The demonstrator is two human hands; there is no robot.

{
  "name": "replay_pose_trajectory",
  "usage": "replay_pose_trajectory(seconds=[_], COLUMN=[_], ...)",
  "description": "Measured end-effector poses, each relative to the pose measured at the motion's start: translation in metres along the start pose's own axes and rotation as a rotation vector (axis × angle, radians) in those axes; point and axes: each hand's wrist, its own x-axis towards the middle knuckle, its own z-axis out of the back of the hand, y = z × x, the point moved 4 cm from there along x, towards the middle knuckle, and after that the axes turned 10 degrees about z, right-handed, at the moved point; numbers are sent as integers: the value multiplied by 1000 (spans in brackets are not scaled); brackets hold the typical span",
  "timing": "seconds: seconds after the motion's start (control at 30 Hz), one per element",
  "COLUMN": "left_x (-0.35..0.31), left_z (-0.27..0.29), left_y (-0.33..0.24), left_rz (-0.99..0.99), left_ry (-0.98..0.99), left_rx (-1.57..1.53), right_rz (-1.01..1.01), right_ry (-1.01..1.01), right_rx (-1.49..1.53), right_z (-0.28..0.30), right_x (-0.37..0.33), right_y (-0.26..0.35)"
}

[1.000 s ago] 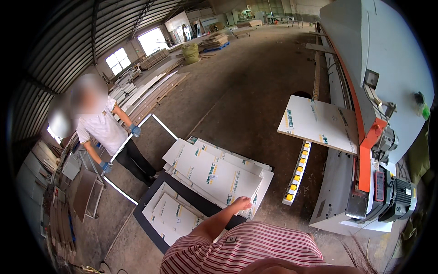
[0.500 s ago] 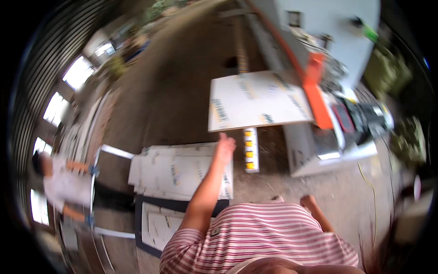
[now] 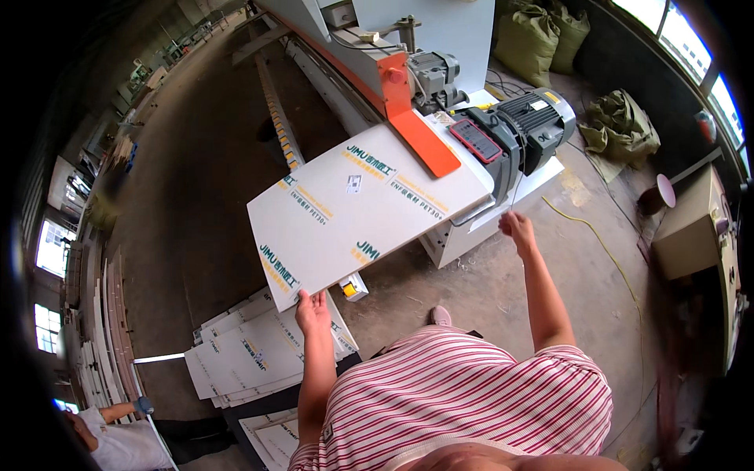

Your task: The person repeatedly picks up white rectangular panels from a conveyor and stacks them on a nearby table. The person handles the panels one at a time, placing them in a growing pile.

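A white printed board lies across the machine's bed and juts out toward me. My left hand grips its near left corner, thumb over the edge, fingers partly hidden at the rim. By the right side of the machine, apart from the board, is my right hand. Its fingers are curled, and whether anything is in them does not show. An orange guard plate reaches over the board's far right part. To its right sits a red-rimmed control panel, in front of a grey motor.
Stacked white boards lie low at my left. Beyond them a co-worker holds a white frame rail. A yellow cable crosses the floor at right, near a beige cabinet. Green sacks stand at the back.
My view has turned right. My left hand, below the board with fingers spread before, now grips its corner. My right hand has come up beside the machine.
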Motion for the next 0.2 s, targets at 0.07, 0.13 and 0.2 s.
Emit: replay_pose_trajectory(seconds=[0.07,0.13,0.2], left_x=[-7,-16,-19], left_z=[28,58,67], left_y=[-2,-4,-8], left_rz=[-3,-37,-6], left_ry=[-19,-47,-67], left_rx=[15,23,58], right_rz=[-8,-227,-348], right_ry=[19,279,440], right_rx=[-71,-167,-232], right_z=[-1,-14,-38], right_x=[10,-2,-8], right_y=[18,28,37])
